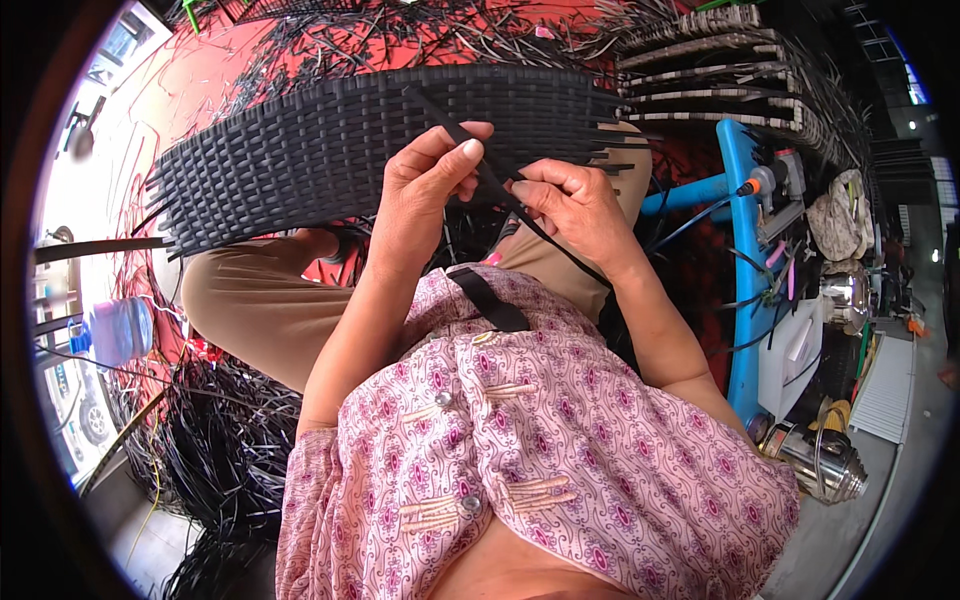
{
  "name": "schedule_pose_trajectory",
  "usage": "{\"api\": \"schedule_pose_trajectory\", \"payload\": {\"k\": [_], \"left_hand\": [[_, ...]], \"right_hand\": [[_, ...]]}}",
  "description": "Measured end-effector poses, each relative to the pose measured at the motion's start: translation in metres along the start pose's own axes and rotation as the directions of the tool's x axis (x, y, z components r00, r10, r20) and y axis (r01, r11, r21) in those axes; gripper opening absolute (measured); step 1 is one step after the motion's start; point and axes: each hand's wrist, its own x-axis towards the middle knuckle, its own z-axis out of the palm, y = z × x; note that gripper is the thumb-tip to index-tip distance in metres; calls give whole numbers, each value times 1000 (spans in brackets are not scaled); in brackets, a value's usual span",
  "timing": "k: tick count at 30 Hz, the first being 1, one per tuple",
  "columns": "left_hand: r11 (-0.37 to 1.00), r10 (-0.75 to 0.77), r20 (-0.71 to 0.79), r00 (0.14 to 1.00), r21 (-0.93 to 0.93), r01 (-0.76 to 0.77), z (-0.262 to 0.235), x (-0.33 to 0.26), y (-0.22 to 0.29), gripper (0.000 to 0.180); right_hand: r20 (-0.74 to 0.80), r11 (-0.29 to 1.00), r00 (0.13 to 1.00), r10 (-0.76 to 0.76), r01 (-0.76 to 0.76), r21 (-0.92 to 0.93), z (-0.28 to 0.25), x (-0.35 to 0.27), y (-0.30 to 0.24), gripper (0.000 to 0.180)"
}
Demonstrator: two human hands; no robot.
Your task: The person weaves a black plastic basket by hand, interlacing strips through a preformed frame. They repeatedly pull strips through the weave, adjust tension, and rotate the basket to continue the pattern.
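Observation:
A long black woven panel (290, 150) lies across my lap, with loose strip ends sticking out at both sides. In front of it, my left hand (430, 175) pinches a flat black weaving strip (440, 112) between thumb and fingers; the strip's free end points up and left over the panel. To the right, my right hand (570, 205) is closed with thumb and fingertips together on the same strip. From there the strip runs down along the right wrist toward my lap. The fingertips of the right hand partly hide what they grip.
Piles of black strips (225, 430) lie at the lower left and along the far red floor (215, 55). A blue stand (738, 290) with tools stands at my right. Several woven frames (700, 70) are stacked far right. A steel flask (815, 460) lies lower right; a plastic water jug (120, 330) sits left.

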Motion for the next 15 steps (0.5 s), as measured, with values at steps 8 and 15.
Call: {"api": "schedule_pose_trajectory", "payload": {"k": [8, 15], "left_hand": [[954, 294, -283, 913, 25, -299, -35, 39, 44, 15], [859, 443, -378, 813, -79, -506, -253, 130, 134, 24]], "right_hand": [[376, 966, 924, 71, -157, 204, -16, -1, -1, 29], [200, 980, 978, 56, -92, 177, -161, 1, 1, 33]]}}
